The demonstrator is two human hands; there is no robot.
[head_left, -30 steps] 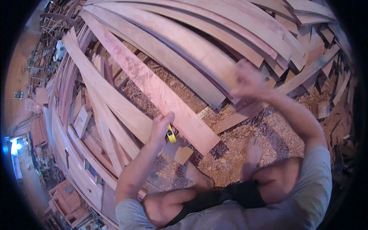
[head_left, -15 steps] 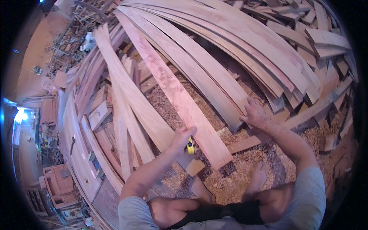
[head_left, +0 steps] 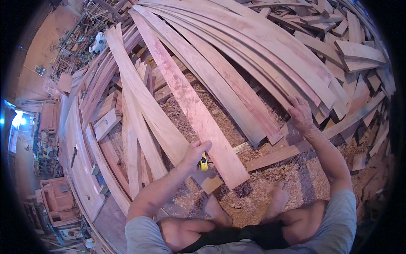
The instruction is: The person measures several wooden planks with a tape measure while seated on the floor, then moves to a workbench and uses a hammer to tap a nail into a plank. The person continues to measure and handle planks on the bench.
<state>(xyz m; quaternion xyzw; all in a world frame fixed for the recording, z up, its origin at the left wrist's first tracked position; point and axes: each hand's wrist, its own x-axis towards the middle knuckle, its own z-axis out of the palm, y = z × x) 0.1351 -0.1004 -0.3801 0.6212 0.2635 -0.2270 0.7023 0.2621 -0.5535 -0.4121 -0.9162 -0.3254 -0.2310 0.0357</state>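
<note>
1. Left hand (head_left: 195, 153) closed around a yellow tape measure (head_left: 204, 163), fingers wrapped over its body, thumb on top.
2. Tape measure held at the left edge of a long reddish plank (head_left: 192, 106), close to that plank's near end and just above a small square offcut (head_left: 208, 181).
3. Right hand (head_left: 299, 113) spread open, palm down, fingers apart, resting on the near ends of the stacked boards (head_left: 270, 72) at right; nothing gripped.
4. Long reddish plank lying diagonally, far end up toward the left, near end down toward the bare feet (head_left: 245, 205).
5. Beside it on the right, more long planks fanned out and overlapping, ends stepped toward the near right.
6. On the left, paler narrow boards (head_left: 131, 122) crossing each other, with short blocks among them.
7. Thin strip of wood (head_left: 296, 150) running across under the right forearm, from the plank's near end toward the right.
8. Sawdust and wood shavings (head_left: 304, 178) covering the ground around the feet and between the planks.
9. Heap of short offcuts (head_left: 359, 55) at far right.
10. Far left, blurred: workshop clutter and a bright opening, details impossible to tell.
</note>
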